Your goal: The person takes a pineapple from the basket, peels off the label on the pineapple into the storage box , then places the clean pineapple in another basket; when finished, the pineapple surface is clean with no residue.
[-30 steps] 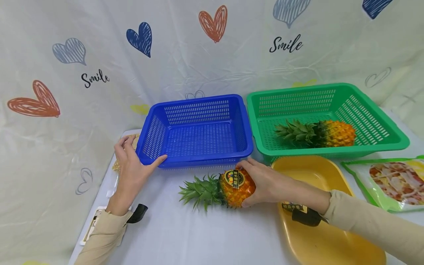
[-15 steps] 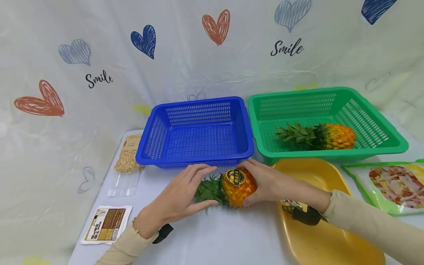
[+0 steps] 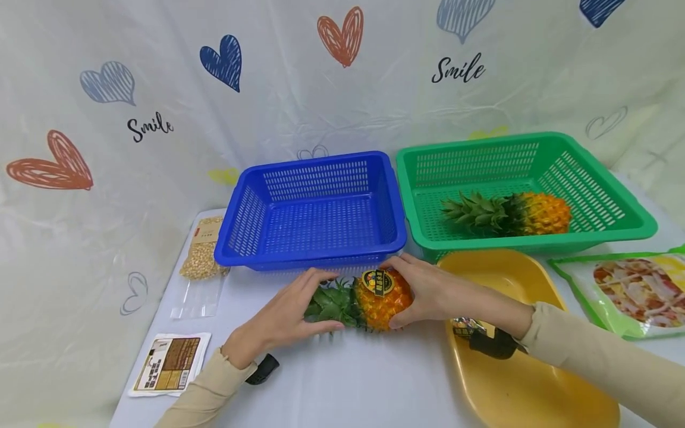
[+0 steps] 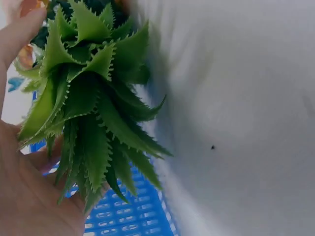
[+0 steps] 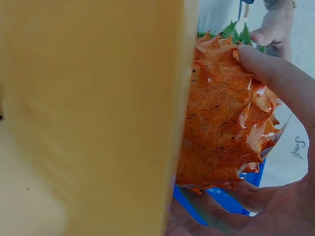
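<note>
Head view: my left fingers (image 3: 310,280) have moved off the rim of the blue basket (image 3: 316,257) and now curve round the crown (image 3: 334,306) of the pineapple (image 3: 386,306); pressure, cannot tell. My right fingers (image 3: 405,265) clamp its fruit end, so both ends are covered. Left wrist: crown partly hides my fingers. Right wrist: pineapple between fingers and thumb, yellow tub (image 5: 88,108) just beside.

In the head view, a plain beige left sleeve (image 3: 198,392) is noted at seven o'clock, a matching right sleeve (image 3: 594,351) at four. At the cuffs, a black left fitting (image 3: 263,370) and black right fitting (image 3: 493,345) are worn. The left hand (image 3: 286,318) and right hand (image 3: 436,294) are bare.
</note>
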Motion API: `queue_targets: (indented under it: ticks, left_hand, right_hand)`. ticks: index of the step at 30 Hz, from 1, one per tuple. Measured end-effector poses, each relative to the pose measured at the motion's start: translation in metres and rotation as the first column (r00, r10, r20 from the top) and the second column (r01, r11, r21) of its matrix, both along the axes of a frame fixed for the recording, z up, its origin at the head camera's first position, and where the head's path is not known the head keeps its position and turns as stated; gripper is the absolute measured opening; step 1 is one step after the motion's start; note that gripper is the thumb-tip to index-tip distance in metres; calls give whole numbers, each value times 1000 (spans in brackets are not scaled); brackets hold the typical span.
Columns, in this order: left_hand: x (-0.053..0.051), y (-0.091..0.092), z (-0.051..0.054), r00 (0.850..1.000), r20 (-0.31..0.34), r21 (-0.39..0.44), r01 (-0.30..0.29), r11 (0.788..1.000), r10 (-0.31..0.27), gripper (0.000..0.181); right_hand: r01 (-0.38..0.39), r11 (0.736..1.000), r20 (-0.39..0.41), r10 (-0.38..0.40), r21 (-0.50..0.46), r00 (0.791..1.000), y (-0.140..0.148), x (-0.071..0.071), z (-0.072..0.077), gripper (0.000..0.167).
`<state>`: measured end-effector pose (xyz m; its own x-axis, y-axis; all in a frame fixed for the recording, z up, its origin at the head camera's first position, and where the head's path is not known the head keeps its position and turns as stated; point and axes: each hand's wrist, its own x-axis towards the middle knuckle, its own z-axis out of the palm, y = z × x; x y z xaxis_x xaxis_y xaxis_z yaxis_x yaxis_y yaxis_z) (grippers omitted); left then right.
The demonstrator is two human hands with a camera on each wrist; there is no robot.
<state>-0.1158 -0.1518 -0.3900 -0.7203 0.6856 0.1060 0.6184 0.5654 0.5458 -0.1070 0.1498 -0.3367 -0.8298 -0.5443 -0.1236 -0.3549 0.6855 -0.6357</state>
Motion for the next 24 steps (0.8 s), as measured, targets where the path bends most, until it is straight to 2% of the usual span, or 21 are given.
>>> queue_targets:
  ticks: [8, 15, 20, 24]
  left_hand:
    - [3, 3, -4, 1000, -26, 16, -8, 1000, 9, 76]
    - [7, 5, -10, 997, -54, -2, -54, 999, 53, 73]
    - [8, 4, -12, 996, -55, 5, -64, 998, 64, 74]
    - [8, 5, -11, 997, -52, 7, -56, 998, 56, 76]
  right_hand:
    - [-8, 1000, 18, 8, 10, 1000, 2, 1, 1, 90]
    - [-39, 999, 20, 39, 31, 999, 9, 1, 15, 85]
    - [-39, 999, -4, 39, 10, 999, 13, 2, 30, 69]
    - [-54, 998, -48, 51, -45, 998, 12, 3, 39, 50]
